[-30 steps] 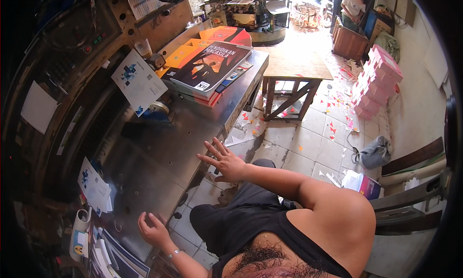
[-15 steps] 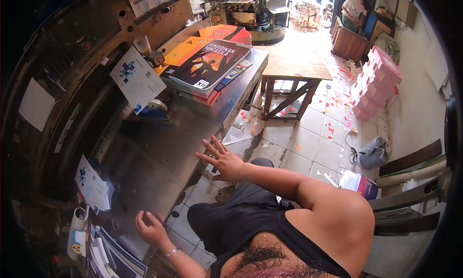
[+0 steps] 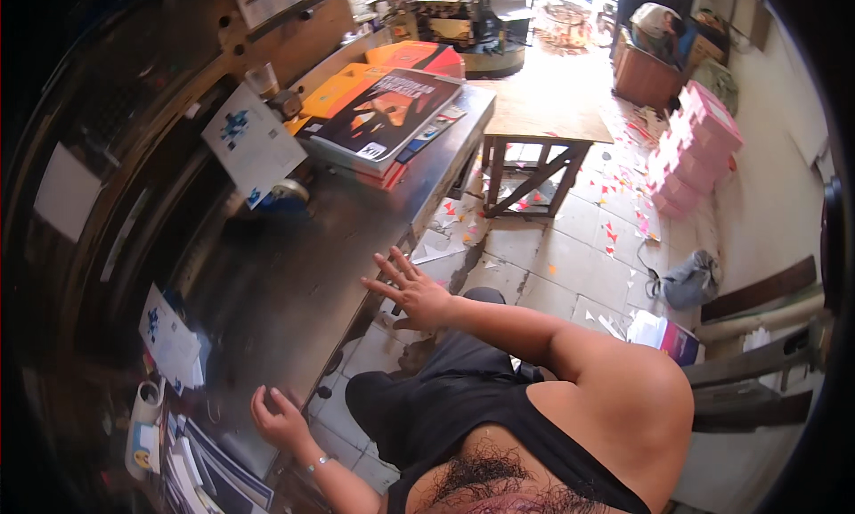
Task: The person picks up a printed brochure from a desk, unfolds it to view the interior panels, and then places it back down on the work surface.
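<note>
My right hand [image 3: 411, 291] hovers with fingers spread just off the front edge of a dark metal worktable [image 3: 294, 282], holding nothing. Resting on the table's near edge, my left hand [image 3: 278, 418] has its fingers curled loosely and is also empty. A stack of large printed sheets [image 3: 385, 118], dark on top with orange ones beneath, lies at the far end of the table. A white printed sheet [image 3: 252, 145] stands tilted behind it.
Small printed sheets [image 3: 169, 345] and a tape roll [image 3: 145, 400] lie at the table's left; more prints [image 3: 214, 478] are stacked near my left hand. A wooden stool table [image 3: 534, 131], pink boxes [image 3: 695, 149] and paper scraps occupy the tiled floor.
My right hand has drifted slightly right, off the table edge. My left hand has shifted a little along the near edge.
</note>
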### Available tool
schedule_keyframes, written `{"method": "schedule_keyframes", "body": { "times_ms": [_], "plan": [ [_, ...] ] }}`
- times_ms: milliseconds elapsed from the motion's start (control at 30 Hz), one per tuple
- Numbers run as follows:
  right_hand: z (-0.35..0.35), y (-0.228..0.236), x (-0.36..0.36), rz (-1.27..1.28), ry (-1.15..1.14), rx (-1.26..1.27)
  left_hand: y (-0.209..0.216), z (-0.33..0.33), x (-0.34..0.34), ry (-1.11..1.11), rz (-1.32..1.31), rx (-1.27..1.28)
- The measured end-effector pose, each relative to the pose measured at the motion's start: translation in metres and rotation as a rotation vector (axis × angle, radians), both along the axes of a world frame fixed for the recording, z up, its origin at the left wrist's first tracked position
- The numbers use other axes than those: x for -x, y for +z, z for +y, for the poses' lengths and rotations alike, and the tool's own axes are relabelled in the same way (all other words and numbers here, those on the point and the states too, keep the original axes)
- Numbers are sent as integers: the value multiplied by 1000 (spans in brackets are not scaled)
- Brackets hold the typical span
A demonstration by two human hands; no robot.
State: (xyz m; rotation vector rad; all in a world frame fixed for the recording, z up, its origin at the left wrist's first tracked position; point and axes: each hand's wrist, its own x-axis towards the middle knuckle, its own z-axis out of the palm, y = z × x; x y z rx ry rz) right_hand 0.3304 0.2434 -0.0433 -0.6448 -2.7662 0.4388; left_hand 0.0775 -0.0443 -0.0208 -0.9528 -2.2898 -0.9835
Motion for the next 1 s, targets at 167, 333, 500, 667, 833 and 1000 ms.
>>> {"method": "schedule_keyframes", "body": {
  "times_ms": [167, 333, 500, 667, 833, 1000],
  "plan": [
    [-3, -4, 6, 32, 33, 12, 0, -6, -3, 43, 4, 17],
    [-2, -2, 2, 68, 40, 20, 2, -4, -2, 52, -9, 44],
    [-3, -3, 2, 76, 28, 12, 10, -1, -9, 51, -23, 48],
    [-5, -2, 2, 63, 28, 22, 11, -2, -8, 42, -22, 60],
    [-4, 3, 0, 48, 43, 14, 11, -2, -8, 50, -11, 72],
    [-4, 1, 0, 53, 37, 24, 8, -3, -5, 46, -1, 72]
  ]
}}
